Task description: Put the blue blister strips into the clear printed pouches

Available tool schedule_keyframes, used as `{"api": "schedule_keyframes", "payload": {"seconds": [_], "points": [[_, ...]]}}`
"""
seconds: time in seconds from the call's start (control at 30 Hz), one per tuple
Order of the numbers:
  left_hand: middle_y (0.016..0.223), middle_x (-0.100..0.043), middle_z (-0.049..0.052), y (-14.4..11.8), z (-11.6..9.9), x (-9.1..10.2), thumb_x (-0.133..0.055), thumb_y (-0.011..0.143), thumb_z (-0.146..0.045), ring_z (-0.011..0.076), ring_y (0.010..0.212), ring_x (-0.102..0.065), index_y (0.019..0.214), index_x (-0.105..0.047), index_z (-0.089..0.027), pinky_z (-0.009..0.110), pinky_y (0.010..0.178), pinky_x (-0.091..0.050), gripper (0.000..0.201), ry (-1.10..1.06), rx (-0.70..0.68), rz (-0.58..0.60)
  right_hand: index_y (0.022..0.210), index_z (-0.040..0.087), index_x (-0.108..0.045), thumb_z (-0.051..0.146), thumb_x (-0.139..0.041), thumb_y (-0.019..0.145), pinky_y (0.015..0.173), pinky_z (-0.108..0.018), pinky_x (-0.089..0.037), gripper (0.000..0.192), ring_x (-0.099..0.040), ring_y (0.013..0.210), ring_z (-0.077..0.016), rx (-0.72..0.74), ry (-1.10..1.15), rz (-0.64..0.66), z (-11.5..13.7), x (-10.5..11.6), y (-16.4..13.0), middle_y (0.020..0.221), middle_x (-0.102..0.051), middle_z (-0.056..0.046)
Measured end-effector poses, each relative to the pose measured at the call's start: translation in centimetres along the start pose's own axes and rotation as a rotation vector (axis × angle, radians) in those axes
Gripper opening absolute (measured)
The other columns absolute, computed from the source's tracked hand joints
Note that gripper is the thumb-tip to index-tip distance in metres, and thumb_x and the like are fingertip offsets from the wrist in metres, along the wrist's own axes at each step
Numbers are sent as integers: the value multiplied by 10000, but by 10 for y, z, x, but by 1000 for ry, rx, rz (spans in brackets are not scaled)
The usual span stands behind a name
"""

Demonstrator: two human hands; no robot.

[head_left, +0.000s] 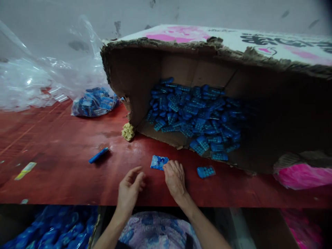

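My right hand (175, 178) rests on the red table (64, 180) with its fingertips on a small blue packet (159, 162). My left hand (129, 192) hovers beside it with fingers apart and holds nothing. A torn cardboard box (145, 79) lies on its side behind them, with several blue blister packs (197, 116) spilling out of it. One loose blue blister pack (205, 171) lies to the right of my right hand. A narrow blue piece (98, 155) lies to the left.
A clear plastic bag of blue packets (94, 102) sits at the back left among crumpled clear plastic (28, 79). A yellow crumpled lump (128, 131) lies by the box corner. Pink items (303, 175) sit at right. Below the table edge is a bag of blue packets (52, 228).
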State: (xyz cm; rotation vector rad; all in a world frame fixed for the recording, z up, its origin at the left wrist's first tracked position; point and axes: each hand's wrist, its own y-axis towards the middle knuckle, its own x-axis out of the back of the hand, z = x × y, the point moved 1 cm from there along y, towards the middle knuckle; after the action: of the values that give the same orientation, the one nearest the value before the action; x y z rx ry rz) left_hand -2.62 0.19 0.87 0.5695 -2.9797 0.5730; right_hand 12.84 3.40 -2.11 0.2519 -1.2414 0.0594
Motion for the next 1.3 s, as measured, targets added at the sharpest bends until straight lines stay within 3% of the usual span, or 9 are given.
{"api": "schedule_keyframes", "payload": {"seconds": [0.07,0.17,0.4,0.47,0.57,0.73,0.9,1.13,1.3], "points": [[648,-639,10,-5,5,-19,-667,617,-368,98,409,-513,948,-549,-141,212,378,-367,419,-168,224,148,767,192,-567,87,-365,869,679,-331,-343,249,-484,761,-217,25,-15,-8,-1,-2,1,798,-591,-71],[616,-641,5,-8,6,-34,-701,589,-345,80,350,-489,891,-532,-150,187,330,-317,397,-311,402,225,764,178,-557,71,-343,863,670,-337,-346,259,-477,743,-222,46,-18,-21,-2,2,3,784,-581,-86],[546,-596,-16,-7,6,-39,-742,544,-320,60,380,-487,682,-560,-124,163,344,-306,301,-368,403,240,761,197,-564,171,-375,880,707,-336,-381,225,-490,771,-204,142,260,-66,5,23,-20,815,-572,-60],[468,-545,-37,-7,7,-41,-744,543,-294,61,391,-479,633,-563,-122,160,361,-308,266,-390,397,245,893,200,-573,193,-439,848,770,-342,-399,142,-506,874,-209,52,490,-105,6,23,-25,955,-574,-76],[456,-546,-32,-9,9,-44,-745,543,-285,65,414,-482,622,-578,-119,164,388,-321,248,-401,383,257,1038,196,-542,236,-537,772,773,-311,-431,268,-543,883,-195,-237,893,-49,2,16,-23,992,-594,-61],[428,-542,-33,-10,12,-49,-740,543,-306,65,377,-442,615,-606,-119,184,383,-323,241,-372,255,205,754,166,-555,288,-522,761,573,-225,-421,126,-508,577,-117,-448,1308,128,0,10,-13,635,-567,25],[460,-574,-21,-10,13,-50,-731,562,-284,79,398,-473,646,-638,-116,198,401,-367,210,-335,241,224,697,172,-526,296,-494,775,532,-206,-385,150,-461,540,-100,-424,1302,139,4,16,-12,599,-522,37],[393,-532,-43,-15,13,-59,-762,501,-305,71,356,-454,569,-611,-125,190,377,-361,245,-467,320,163,677,209,-475,290,-369,859,540,-208,-359,226,-472,575,-117,-375,930,58,10,14,-21,606,-503,39],[488,-620,24,-13,8,-50,-761,487,-371,111,391,-525,601,-626,-111,206,364,-376,315,-373,407,343,669,206,-482,274,-383,879,552,-206,-372,242,-494,583,-115,-269,821,86,6,26,-19,593,-494,46]]}}
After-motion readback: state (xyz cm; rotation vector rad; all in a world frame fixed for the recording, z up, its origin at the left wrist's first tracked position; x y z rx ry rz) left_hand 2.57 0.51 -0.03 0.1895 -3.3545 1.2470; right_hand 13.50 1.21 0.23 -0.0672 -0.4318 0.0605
